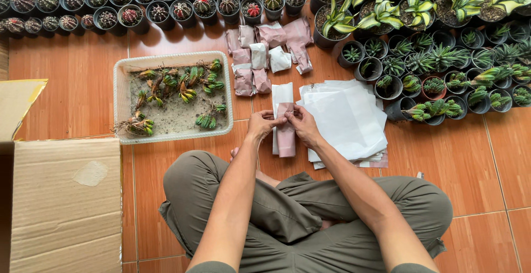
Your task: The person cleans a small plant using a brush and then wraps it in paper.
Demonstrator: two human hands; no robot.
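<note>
Two hands, left hand (263, 125), right hand (301, 125), gripping pink paper roll (286, 134)

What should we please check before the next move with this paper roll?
1. Both hands on the roll: left hand and right hand hold its top, ok.
2. Roll closed along its length: cannot tell.
3. Spare sheets beside the right hand: ok.
4. Bare plants left in the tray: ok.
5. Wrapped pile lies beyond the roll: ok.
6. Box stands open: cannot tell.
</note>
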